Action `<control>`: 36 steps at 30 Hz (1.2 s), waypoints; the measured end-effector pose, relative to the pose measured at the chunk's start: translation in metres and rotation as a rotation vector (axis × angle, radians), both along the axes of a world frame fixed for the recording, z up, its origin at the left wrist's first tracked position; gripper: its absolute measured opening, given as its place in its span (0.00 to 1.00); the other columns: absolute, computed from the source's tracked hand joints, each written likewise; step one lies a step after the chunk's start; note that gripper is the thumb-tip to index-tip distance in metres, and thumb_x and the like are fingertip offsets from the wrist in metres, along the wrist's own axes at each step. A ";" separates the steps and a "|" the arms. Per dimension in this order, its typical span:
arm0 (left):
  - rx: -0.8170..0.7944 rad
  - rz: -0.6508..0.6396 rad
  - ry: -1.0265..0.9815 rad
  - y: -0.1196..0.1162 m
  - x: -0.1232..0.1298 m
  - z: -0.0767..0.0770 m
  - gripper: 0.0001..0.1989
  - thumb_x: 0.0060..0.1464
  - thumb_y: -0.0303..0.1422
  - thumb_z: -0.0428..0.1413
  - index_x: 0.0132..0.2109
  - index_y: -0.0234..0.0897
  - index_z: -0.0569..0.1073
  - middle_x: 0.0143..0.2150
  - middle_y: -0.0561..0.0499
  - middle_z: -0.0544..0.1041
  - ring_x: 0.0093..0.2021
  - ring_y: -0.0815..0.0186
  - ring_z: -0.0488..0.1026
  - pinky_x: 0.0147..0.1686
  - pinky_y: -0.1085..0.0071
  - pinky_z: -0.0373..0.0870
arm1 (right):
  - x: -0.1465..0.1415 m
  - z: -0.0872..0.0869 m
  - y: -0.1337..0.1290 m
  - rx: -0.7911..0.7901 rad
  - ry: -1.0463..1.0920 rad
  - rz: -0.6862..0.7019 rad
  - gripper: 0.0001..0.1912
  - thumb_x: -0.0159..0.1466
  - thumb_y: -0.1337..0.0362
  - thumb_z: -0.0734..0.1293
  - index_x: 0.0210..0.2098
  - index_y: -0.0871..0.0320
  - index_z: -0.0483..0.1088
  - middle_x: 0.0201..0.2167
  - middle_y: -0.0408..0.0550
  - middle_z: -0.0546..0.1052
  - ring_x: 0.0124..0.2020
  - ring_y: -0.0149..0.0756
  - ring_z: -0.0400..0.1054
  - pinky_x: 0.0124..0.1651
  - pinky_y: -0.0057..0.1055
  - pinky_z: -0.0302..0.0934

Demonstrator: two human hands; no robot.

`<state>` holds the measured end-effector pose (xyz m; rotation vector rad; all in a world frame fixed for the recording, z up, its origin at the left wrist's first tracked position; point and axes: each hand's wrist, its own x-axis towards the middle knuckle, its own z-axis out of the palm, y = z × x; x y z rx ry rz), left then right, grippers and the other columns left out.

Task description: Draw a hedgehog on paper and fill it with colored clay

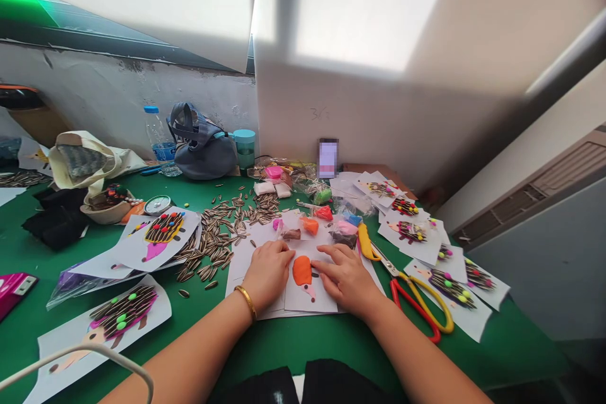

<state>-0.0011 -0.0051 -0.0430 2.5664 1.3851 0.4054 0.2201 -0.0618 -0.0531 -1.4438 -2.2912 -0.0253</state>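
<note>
At lower centre, the spread fingers of the left hand and right hand rest flat, holding nothing, beside orange clay that a slip could smear.

Scuffed white plaster wall, pale window blinds, slatted wall vent unit; green worktable below, daylight through blinds

My left hand, gold bangle on the wrist, lies flat on a white paper card. My right hand, also open, rests beside an orange clay shape. Nearby on the green tabletop: loose sunflower seeds, red-and-yellow-handled scissors, seed-decorated hedgehog pictures.
</note>
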 end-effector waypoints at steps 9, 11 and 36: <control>-0.008 0.002 -0.010 -0.001 0.000 0.002 0.15 0.62 0.28 0.49 0.48 0.43 0.78 0.47 0.47 0.76 0.48 0.59 0.70 0.49 0.60 0.65 | 0.006 0.005 -0.003 -0.002 0.030 0.112 0.15 0.60 0.67 0.66 0.43 0.44 0.78 0.55 0.44 0.73 0.53 0.47 0.63 0.55 0.47 0.59; -0.012 0.003 -0.009 -0.001 0.000 0.002 0.15 0.62 0.28 0.49 0.48 0.43 0.78 0.47 0.47 0.76 0.48 0.58 0.70 0.49 0.60 0.65 | 0.006 0.004 -0.003 0.000 0.026 0.114 0.16 0.60 0.68 0.66 0.43 0.44 0.78 0.54 0.44 0.73 0.53 0.47 0.63 0.55 0.47 0.59; -0.011 -0.017 -0.022 0.000 -0.001 0.000 0.15 0.63 0.29 0.48 0.49 0.43 0.77 0.48 0.47 0.75 0.48 0.59 0.69 0.49 0.60 0.65 | 0.006 0.003 0.000 -0.083 0.099 0.075 0.28 0.61 0.69 0.63 0.61 0.51 0.65 0.56 0.49 0.73 0.55 0.45 0.63 0.57 0.46 0.59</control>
